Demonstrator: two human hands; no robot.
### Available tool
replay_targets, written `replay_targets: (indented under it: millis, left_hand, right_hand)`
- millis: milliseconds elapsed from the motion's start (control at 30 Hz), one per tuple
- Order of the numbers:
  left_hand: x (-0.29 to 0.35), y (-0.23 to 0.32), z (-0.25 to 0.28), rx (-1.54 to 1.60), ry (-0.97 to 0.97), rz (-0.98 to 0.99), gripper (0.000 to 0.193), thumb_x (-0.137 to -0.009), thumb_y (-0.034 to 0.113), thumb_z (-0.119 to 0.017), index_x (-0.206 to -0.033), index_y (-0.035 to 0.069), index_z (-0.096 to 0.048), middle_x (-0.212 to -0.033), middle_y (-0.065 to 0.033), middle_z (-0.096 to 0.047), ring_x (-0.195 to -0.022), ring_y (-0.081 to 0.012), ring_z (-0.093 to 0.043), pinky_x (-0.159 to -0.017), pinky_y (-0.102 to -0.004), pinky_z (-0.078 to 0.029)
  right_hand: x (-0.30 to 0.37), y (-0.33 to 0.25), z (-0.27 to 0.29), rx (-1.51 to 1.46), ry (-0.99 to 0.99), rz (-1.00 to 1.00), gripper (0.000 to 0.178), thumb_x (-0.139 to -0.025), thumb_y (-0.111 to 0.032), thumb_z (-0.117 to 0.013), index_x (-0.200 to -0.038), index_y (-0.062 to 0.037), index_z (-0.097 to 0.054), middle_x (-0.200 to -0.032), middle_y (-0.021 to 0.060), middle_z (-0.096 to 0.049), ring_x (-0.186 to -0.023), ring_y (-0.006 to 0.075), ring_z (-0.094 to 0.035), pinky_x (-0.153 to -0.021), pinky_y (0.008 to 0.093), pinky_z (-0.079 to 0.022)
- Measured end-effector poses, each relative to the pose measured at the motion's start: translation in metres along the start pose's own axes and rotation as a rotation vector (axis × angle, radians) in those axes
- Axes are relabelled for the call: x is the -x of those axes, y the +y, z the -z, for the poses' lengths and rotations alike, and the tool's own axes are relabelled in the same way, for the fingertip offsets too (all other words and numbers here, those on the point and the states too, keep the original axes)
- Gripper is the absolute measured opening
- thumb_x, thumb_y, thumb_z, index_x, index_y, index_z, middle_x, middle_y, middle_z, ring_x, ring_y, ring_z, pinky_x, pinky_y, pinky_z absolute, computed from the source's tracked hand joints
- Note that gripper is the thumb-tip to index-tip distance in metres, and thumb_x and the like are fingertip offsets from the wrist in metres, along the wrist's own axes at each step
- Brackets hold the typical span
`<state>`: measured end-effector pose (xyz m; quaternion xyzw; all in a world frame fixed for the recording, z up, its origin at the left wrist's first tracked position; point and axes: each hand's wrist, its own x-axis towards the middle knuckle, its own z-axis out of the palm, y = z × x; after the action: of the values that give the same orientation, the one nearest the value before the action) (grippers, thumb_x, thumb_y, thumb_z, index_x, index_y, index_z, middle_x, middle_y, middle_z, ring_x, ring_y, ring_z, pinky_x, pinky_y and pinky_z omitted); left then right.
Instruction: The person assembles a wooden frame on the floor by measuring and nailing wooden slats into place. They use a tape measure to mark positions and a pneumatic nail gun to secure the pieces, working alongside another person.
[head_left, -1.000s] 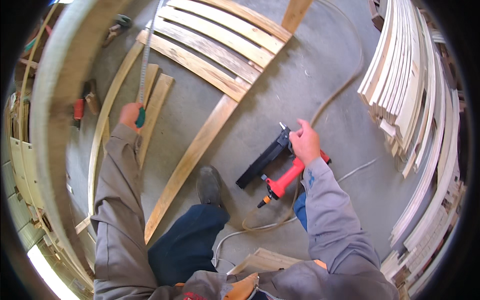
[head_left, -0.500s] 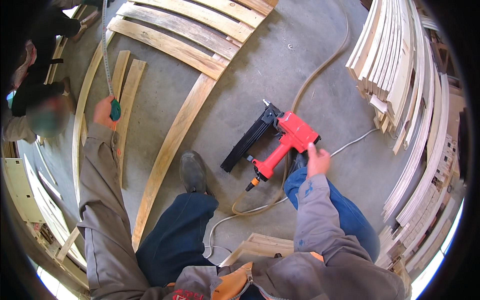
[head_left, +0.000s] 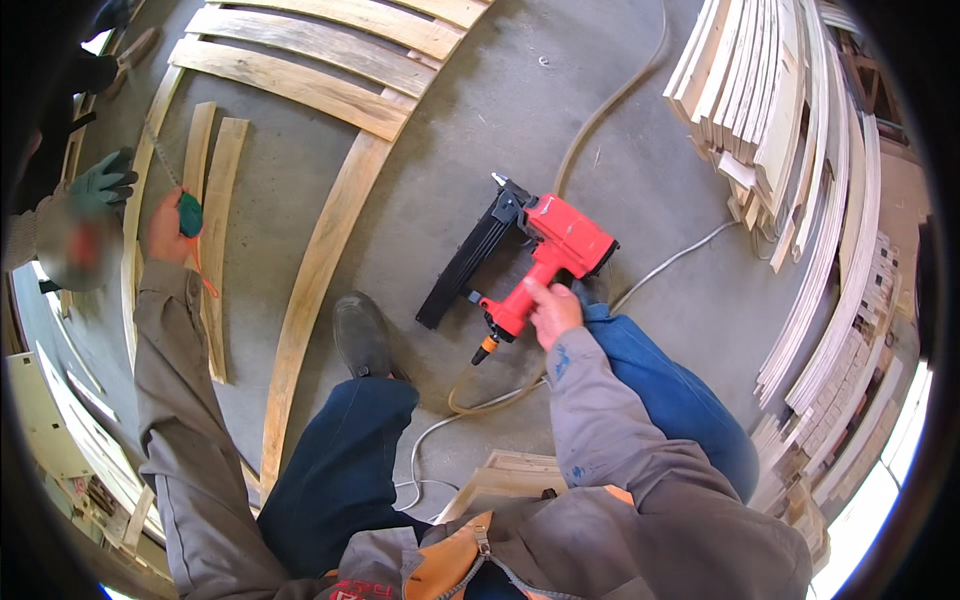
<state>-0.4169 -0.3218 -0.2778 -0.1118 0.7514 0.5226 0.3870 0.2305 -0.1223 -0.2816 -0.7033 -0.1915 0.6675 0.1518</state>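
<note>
My left hand [head_left: 166, 228] is closed round a green tape measure [head_left: 190, 214] with an orange cord hanging from it. The tape's blade [head_left: 163, 150] runs out up and to the left over the wooden slats, blurred near its far end. My right hand [head_left: 555, 314] is at the handle of a red and black pneumatic nail gun [head_left: 568, 238], the thumb across the grip; the other fingers are partly hidden. This gun lies on the floor by my right foot, its long black magazine toward my left shoe.
A slatted wooden frame [head_left: 310, 50] lies ahead, its long rail [head_left: 330, 235] reaching back beside my left foot. Board stacks [head_left: 745, 90] stand at right. An air hose [head_left: 605, 105] and white cord [head_left: 672, 268] cross the floor. At far left is a co-worker's gloved hand [head_left: 104, 182].
My right hand has moved from the nail gun's rear end to its handle. The co-worker's gloved hand has come up near the tape. My view has shifted slightly; the gun stays on the floor.
</note>
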Motion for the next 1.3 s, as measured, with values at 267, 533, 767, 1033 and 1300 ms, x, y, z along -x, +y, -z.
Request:
replay_targets:
  millis: [267, 533, 767, 1033, 1300]
  left_hand:
    - [-0.006, 0.034, -0.007, 0.317, 0.004, -0.161, 0.022, -0.102, 0.033, -0.061, -0.111, 0.014, -0.066, -0.099, -0.0008, -0.066, -0.097, -0.0182, -0.062, -0.082, -0.0453, -0.054]
    - [-0.031, 0.022, 0.03, 0.341, 0.027, -0.178, 0.027, -0.099, 0.024, -0.066, -0.117, 0.004, -0.061, -0.11, -0.0077, -0.064, -0.102, -0.0216, -0.062, -0.095, -0.0389, -0.051]
    - [0.015, -0.014, -0.006, 0.221, -0.02, -0.17, 0.023, -0.1, 0.027, -0.064, -0.113, 0.008, -0.062, -0.105, -0.0053, -0.065, -0.098, -0.0197, -0.063, -0.086, -0.0345, -0.053]
    - [0.179, -0.079, -0.052, -0.173, -0.179, -0.012, 0.029, -0.098, 0.03, -0.063, -0.117, 0.009, -0.066, -0.099, -0.0024, -0.069, -0.084, -0.0147, -0.065, -0.071, -0.0311, -0.052]
    - [0.281, -0.242, 0.002, 0.052, -0.054, 0.304, 0.026, -0.101, 0.029, -0.059, -0.115, 0.008, -0.064, -0.099, -0.0067, -0.069, -0.083, -0.0181, -0.067, -0.067, -0.033, -0.055]
  right_hand:
    - [-0.025, -0.001, -0.018, -0.217, -0.146, 0.027, 0.025, -0.088, -0.011, -0.075, -0.106, -0.0086, -0.059, -0.088, 0.0078, -0.066, -0.075, 0.0225, -0.065, -0.07, 0.0415, -0.055]
    - [0.03, -0.052, -0.024, -0.176, -0.224, 0.216, 0.028, -0.087, -0.011, -0.071, -0.109, -0.0047, -0.055, -0.083, 0.0106, -0.063, -0.069, 0.0226, -0.064, -0.065, 0.0429, -0.058]
    - [0.073, -0.156, -0.07, 0.157, -0.441, 0.304, 0.025, -0.082, -0.01, -0.059, -0.104, 0.0003, -0.057, -0.077, 0.0105, -0.062, -0.065, 0.0213, -0.063, -0.065, 0.0428, -0.061]
    - [0.082, -0.182, -0.176, 0.635, -0.51, 0.464, 0.024, -0.081, -0.006, -0.066, -0.103, -0.0026, -0.058, -0.085, 0.0063, -0.061, -0.07, 0.0174, -0.062, -0.059, 0.0376, -0.061]
    - [0.078, -0.168, -0.243, 0.794, -0.428, 0.493, 0.019, -0.075, -0.006, -0.063, -0.093, 0.0, -0.059, -0.075, 0.008, -0.062, -0.06, 0.0182, -0.062, -0.056, 0.0349, -0.055]
